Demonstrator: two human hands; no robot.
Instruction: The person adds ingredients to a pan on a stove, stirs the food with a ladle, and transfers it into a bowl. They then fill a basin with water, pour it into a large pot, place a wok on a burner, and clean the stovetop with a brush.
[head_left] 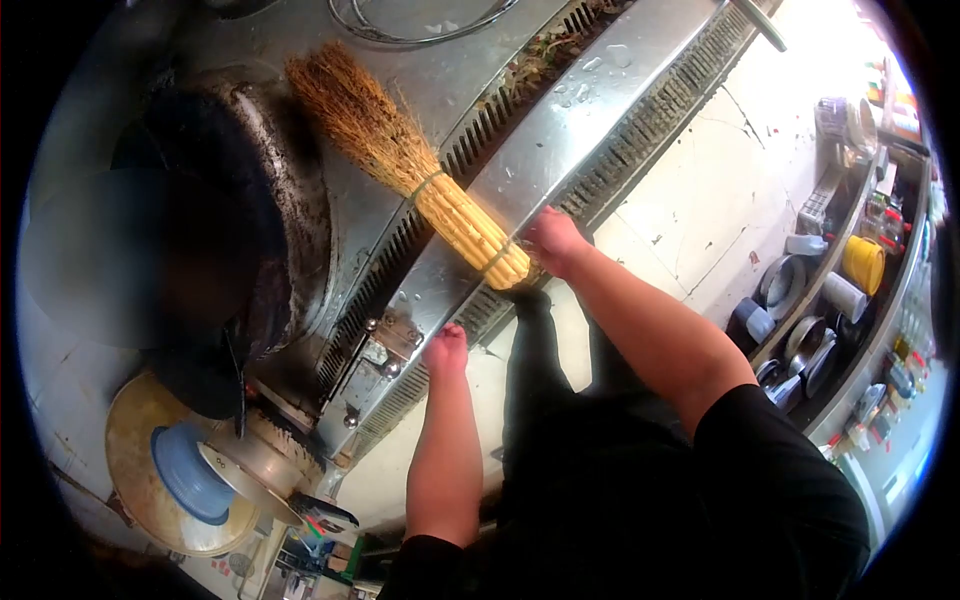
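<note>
A bamboo wok brush (450,205) lies slanted across the steel stove top, dark bristles toward the wok and its tied handle end over the front edge. My right hand (553,241) is at the stove's front edge (560,140), just beside the handle end, with curled fingers. Lower down, my left hand (447,350) is closed at the same edge, close to the metal valve fittings (385,350). The inner sides of both hands are hidden, and I cannot tell what they hold.
A large blackened wok (290,210) sits in the stove. Below it stand a pot with a blue bowl (190,472) and a metal pan (250,475). A slotted drain (500,95) holds food scraps. Shelves with pans and a yellow container (863,265) line the right side, across the tiled floor (690,215).
</note>
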